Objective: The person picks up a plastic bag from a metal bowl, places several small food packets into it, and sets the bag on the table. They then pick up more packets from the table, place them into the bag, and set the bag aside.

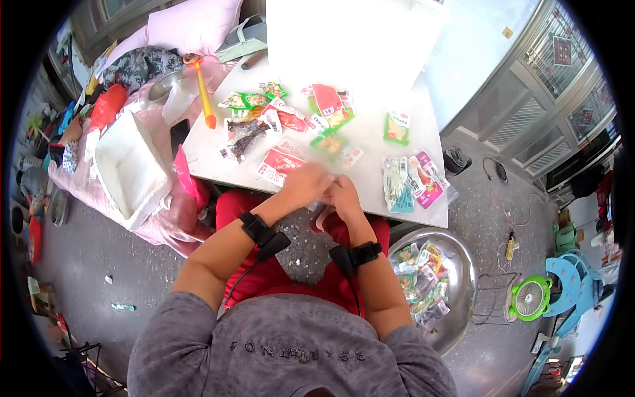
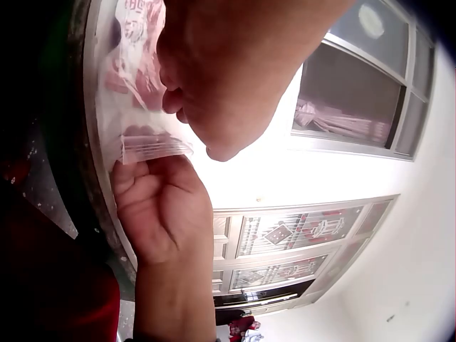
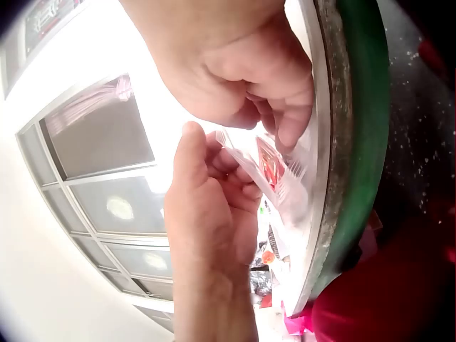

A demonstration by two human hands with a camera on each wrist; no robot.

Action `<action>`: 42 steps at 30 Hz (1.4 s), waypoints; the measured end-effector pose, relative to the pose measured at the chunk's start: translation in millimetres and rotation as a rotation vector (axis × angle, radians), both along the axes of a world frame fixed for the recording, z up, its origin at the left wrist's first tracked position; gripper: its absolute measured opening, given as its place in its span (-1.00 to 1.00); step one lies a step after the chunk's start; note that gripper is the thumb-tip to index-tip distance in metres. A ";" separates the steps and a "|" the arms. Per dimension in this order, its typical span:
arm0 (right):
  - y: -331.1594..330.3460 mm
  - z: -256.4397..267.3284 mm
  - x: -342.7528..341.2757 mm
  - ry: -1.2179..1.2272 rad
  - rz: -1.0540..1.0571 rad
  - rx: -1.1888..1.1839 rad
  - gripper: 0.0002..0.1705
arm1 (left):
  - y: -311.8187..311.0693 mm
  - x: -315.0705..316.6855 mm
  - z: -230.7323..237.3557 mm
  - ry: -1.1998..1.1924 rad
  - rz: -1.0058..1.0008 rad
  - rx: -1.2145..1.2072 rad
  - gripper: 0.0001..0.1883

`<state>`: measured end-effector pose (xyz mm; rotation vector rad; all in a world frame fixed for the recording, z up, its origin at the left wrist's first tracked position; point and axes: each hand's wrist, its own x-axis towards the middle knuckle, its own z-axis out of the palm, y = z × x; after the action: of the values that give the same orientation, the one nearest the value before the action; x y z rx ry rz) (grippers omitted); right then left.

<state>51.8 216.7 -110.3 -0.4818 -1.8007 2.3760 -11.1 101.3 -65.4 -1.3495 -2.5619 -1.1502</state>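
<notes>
Both hands meet at the front edge of the white table, over a clear plastic packet [image 3: 288, 199] with ridged seal edges and some red showing inside. My right hand [image 1: 345, 198] pinches the ridged end of the packet [image 2: 153, 148], fingers curled in the left wrist view. Beside it, my left hand [image 1: 305, 188] holds the packet's other edge between thumb and fingers, as the right wrist view shows my left hand [image 3: 214, 206] below my right hand [image 3: 263, 78]. Just past the left hand lies a red and white packet [image 1: 280, 161]. A green packet [image 1: 329, 143] is beyond the fingers.
More food packets lie across the table [image 1: 221, 155], including a purple one [image 1: 428, 178] at right. A steel basin [image 1: 463, 284] with several packets stands low on the right. A white foam box [image 1: 129, 169] rests on the bed at left, near a yellow-handled tool [image 1: 206, 99].
</notes>
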 end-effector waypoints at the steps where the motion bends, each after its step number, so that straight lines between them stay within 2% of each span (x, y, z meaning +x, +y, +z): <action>1: 2.6 0.8 3.6 -0.017 -0.069 0.101 -0.73 | 1.5 -10.2 1.6 0.022 -0.006 -0.011 -0.74; 2: 4.1 0.5 5.7 -0.034 -0.136 0.203 -0.72 | 4.0 -22.4 3.2 0.044 -0.011 -0.021 -0.74; 5: -1.8 -11.0 6.1 0.138 -0.375 0.258 -0.72 | 20.2 -58.0 12.8 0.042 0.037 -0.120 -0.74; 7: -5.2 -16.0 5.7 0.142 -0.386 0.211 -0.69 | 37.1 -89.7 5.5 0.057 0.069 -0.211 -0.74; 10: -3.4 -18.1 6.9 0.169 -0.364 0.189 -0.66 | 65.8 -127.3 -6.9 0.210 0.112 -0.092 -0.73; 12: -2.0 -22.4 7.0 0.183 -0.349 0.176 -0.65 | 87.3 -150.4 -12.3 0.224 0.105 -0.108 -0.70; 14: -2.1 -28.5 5.7 0.185 -0.351 0.198 -0.66 | 107.2 -162.6 -16.1 0.175 0.143 -0.195 -0.65; 17: -1.8 -26.1 7.0 0.168 -0.337 0.243 -0.66 | 124.7 -178.6 -32.6 0.261 0.152 -0.171 -0.61; 20: -0.1 -27.3 7.0 0.209 -0.333 0.259 -0.65 | 134.0 -192.5 -45.7 0.227 0.112 -0.152 -0.62; 23: 0.3 -25.3 6.9 0.221 -0.311 0.250 -0.65 | 130.6 -182.6 -20.5 0.224 0.115 -0.298 -0.65; 26: -0.6 -23.9 7.8 0.220 -0.308 0.229 -0.66 | 122.2 -177.7 1.9 0.182 -0.012 -0.418 -0.65; 29: -2.3 -22.1 9.0 0.204 -0.322 0.241 -0.67 | 116.0 -181.6 14.6 0.293 0.059 -0.497 -0.68; 34: -2.3 -26.7 7.0 0.218 -0.338 0.278 -0.67 | 102.2 -198.3 27.4 0.243 0.298 -0.310 -0.75; 37: -2.1 -26.5 6.4 0.225 -0.331 0.262 -0.66 | 89.7 -211.6 27.6 0.080 0.381 -0.129 -0.69; 40: 1.6 -25.8 7.4 0.224 -0.293 0.345 -0.66 | 73.9 -208.6 25.2 0.029 0.394 0.019 -0.66; 42: 1.5 -16.7 10.9 0.160 -0.353 0.286 -0.68 | 63.7 -187.7 30.3 -0.369 0.369 0.286 -0.68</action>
<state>62.7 218.2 -127.0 -0.5075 -1.7731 1.8377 -198.7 165.0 -35.0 -0.6180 -2.5758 -1.7214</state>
